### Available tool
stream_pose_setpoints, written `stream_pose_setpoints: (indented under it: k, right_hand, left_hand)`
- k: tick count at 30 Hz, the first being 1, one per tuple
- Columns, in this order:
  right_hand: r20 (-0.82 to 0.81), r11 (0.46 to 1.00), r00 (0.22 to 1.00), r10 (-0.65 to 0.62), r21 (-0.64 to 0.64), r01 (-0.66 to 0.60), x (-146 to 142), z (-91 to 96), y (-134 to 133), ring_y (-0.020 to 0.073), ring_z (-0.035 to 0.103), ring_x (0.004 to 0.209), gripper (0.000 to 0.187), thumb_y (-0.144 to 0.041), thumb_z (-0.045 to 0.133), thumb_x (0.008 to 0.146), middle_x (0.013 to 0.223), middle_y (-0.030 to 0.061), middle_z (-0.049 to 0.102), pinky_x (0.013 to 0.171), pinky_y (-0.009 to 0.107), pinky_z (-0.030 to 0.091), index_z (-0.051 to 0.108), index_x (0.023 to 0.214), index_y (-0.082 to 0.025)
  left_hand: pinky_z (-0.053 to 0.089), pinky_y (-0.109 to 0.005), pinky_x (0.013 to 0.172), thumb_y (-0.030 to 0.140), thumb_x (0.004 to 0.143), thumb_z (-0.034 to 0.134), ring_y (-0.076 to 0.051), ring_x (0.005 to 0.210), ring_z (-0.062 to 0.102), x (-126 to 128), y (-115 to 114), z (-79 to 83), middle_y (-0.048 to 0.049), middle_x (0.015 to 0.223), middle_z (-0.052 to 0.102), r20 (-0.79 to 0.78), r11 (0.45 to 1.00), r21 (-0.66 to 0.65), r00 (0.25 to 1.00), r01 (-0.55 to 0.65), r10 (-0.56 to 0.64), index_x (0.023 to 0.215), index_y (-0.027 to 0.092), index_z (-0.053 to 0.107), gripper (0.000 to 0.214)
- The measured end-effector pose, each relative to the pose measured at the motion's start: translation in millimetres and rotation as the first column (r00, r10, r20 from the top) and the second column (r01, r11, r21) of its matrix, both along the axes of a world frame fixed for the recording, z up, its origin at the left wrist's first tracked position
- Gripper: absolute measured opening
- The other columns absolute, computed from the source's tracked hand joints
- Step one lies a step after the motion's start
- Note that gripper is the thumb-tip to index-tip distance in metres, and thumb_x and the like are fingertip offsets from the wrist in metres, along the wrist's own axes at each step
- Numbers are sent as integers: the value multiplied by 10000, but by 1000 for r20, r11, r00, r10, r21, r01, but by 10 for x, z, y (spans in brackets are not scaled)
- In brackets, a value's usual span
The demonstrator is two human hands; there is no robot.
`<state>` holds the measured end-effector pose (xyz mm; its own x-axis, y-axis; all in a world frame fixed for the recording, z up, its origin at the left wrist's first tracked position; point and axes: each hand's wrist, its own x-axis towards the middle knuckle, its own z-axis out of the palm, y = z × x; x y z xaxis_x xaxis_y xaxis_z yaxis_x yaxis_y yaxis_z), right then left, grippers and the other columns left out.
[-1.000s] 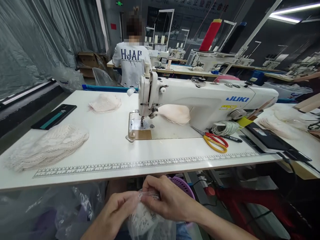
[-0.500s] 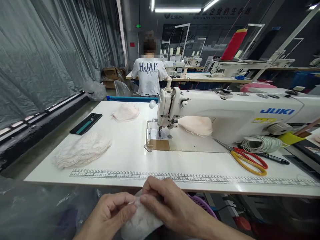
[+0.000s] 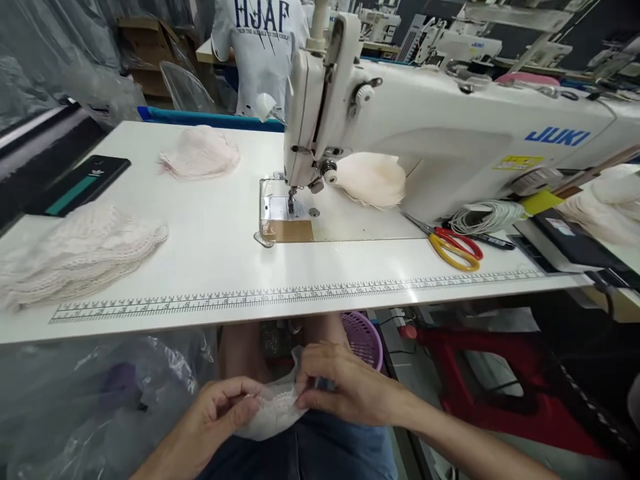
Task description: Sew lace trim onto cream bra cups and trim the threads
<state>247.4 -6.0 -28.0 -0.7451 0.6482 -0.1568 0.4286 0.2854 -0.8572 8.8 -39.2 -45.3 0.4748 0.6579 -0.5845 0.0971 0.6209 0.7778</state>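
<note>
Over my lap, below the table's front edge, my left hand pinches one side of a small white fabric piece with a lacy, sheer edge. Opposite it, my right hand grips the other side between thumb and fingers. The piece hangs cupped between both hands, partly covered by the fingers. On the table to the left lies a stack of cream lace-edged pieces. Farther back is a pale pink pile of fabric. Another peach piece rests under the arm of the sewing machine.
Scissors with red and yellow handles lie by a coil of cord on the right. A printed ruler runs along the table's front. A dark phone-like slab sits at left. Below is a purple basket. Ahead, a person sits.
My view has tipped downward, bringing my lap and the basket into sight. Both hands still hold the white piece, now stretched a little farther apart, with its lacy edge showing.
</note>
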Motion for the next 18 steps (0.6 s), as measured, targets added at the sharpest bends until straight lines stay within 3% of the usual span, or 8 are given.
stream_pose_setpoints:
  k: [2, 5, 7, 10, 14, 18]
  right_hand:
    - [-9, 1000, 1000, -1, -1, 1, 27, -15, 3, 170, 554, 930, 181, -298, 657, 825, 947, 36, 602, 813, 258, 406, 611, 948, -173]
    - [-64, 1000, 998, 6, -20, -7, 6, -80, 16, 209, 497, 1089, 659, -344, 768, 685, 1194, 75, 534, 922, 308, 361, 453, 1245, -197]
    - [-85, 997, 995, 49, -49, -53, -40, -150, 21, 217, 499, 1092, 849, -327, 814, 610, 1212, 65, 538, 954, 333, 331, 368, 1325, -225]
    - [-54, 993, 997, 48, -107, -54, -96, -258, 3, 187, 557, 936, 751, -262, 838, 576, 1013, 23, 628, 904, 307, 359, 483, 1235, -202]
    - [-5, 980, 994, -108, -168, 106, -72, -349, -55, 159, 556, 829, 423, -236, 820, 620, 807, -14, 649, 834, 271, 381, 639, 997, -172]
    - [-100, 956, 988, -120, -279, 88, -12, -413, -85, 123, 551, 691, 231, -334, 771, 689, 686, -25, 632, 724, 232, 405, 693, 798, -146]
  left_hand:
    - [400, -178, 651, 523, 774, 639, -148, 728, 546, 25, -5, -24, -14, 778, 671, -30, 1000, 0, 999, 22, -22, 920, 195, 723, 369]
    - [378, -177, 623, 529, 766, 641, -142, 696, 520, 53, -21, -55, -9, 755, 658, -104, 999, 1, 993, 52, -51, 910, 184, 721, 382]
    - [358, -178, 595, 539, 759, 641, -137, 667, 500, 64, -30, -63, -6, 713, 637, -138, 997, -12, 987, 78, -79, 889, 170, 718, 398]
    - [356, -175, 601, 560, 765, 621, -132, 669, 493, 68, -44, -56, -4, 718, 627, -142, 997, -37, 987, 71, -76, 890, 164, 704, 424]
    - [362, -170, 613, 601, 751, 608, -129, 681, 483, 69, -76, -35, 0, 725, 613, -168, 998, -66, 985, 12, -23, 830, 162, 683, 452]
    - [334, -172, 592, 627, 734, 602, -125, 655, 457, 89, -75, -10, 3, 676, 582, -183, 994, -43, 977, 102, -109, 786, 145, 675, 489]
